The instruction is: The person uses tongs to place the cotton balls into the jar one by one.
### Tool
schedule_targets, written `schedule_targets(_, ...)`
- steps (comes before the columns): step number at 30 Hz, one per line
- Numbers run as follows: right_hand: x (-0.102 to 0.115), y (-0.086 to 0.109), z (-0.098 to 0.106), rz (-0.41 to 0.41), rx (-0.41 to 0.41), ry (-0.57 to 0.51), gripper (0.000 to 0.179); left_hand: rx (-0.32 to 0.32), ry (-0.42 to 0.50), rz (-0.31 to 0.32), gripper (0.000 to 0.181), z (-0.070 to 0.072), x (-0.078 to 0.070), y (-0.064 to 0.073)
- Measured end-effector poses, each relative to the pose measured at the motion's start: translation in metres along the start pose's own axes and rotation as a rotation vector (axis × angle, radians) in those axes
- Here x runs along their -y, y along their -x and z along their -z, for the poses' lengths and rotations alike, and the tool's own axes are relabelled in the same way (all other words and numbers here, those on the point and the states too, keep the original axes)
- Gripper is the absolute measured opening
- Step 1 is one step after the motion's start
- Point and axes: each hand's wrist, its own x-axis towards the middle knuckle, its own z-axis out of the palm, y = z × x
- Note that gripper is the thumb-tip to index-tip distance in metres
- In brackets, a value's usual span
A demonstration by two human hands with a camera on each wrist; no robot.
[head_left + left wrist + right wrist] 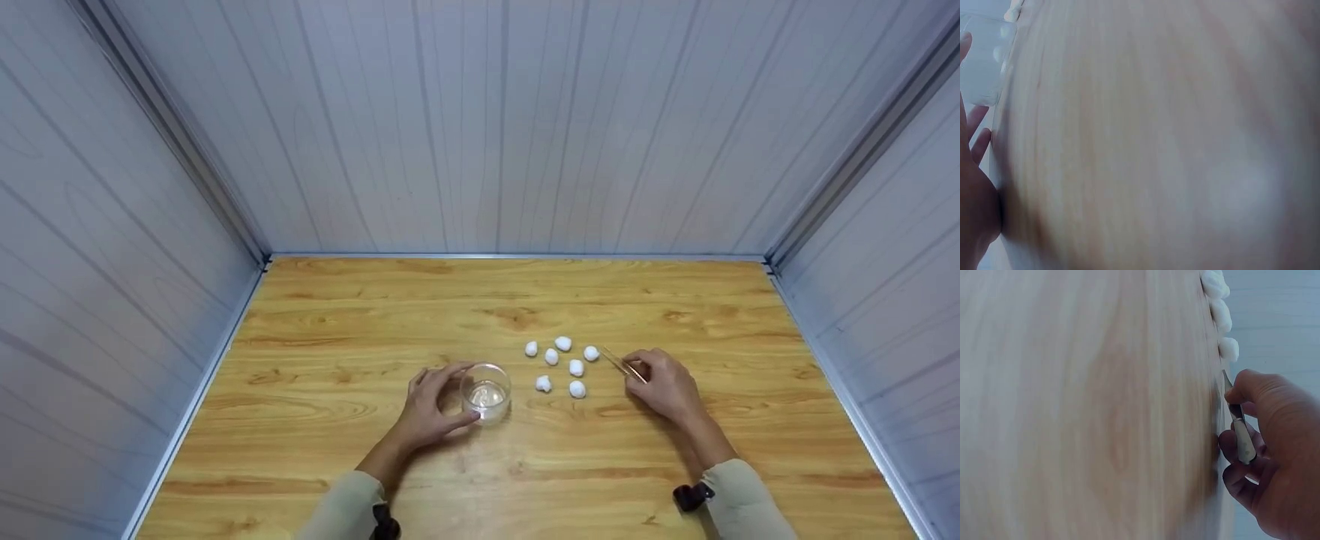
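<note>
My left hand [429,409] holds a small clear glass cup [487,409], thumb at the near side and fingers round the far left. The cup stands upright on the wooden table and looks empty in the head view. Between thumb and fingers, my right hand [667,386] pinches a pair of metal tweezers [1243,439]. Their tips point up and left, close to the rightmost cotton ball [591,353]. Several other white cotton balls [576,367] lie loosely grouped between the cup and the tweezers.
The wood-grain table [360,315] is enclosed by pale panel walls at the back [480,135], left [97,262] and right [885,285]. Dark wrist devices [691,496] sit at both sleeves.
</note>
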Motion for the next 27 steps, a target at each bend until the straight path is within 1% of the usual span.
schedule_targets(3,-0.0024,-0.0001,0.0002,0.007,-0.004,-0.044,0.032,-0.001,-0.003,0.002,0.080,-0.0001,-0.0003,-0.0003)
schedule_targets(7,-0.0026,0.0003,0.0016,0.003,0.011,-0.079,0.036,-0.004,-0.011,-0.003,0.081,-0.0011,0.0012,-0.0002)
schedule_targets(13,-0.0026,-0.0006,0.0018,-0.041,0.026,-0.132,0.036,-0.011,-0.019,-0.014,0.081,-0.0021,0.0040,-0.0008)
schedule_targets(15,-0.0029,-0.0011,0.0012,-0.059,0.030,-0.146,0.035,-0.010,-0.019,-0.008,0.081,-0.0018,0.0042,-0.0005)
schedule_targets(18,-0.0036,-0.0014,0.0007,-0.079,0.034,-0.156,0.032,-0.002,-0.015,0.008,0.080,-0.0013,0.0035,0.0005)
schedule_targets(21,-0.0042,-0.0015,0.0008,-0.081,0.037,-0.150,0.029,0.005,-0.005,0.022,0.080,-0.0008,0.0023,0.0014)
schedule_targets(27,-0.0037,-0.0017,0.0017,-0.070,0.032,-0.176,0.027,0.005,-0.001,0.021,0.081,-0.0004,0.0026,0.0019)
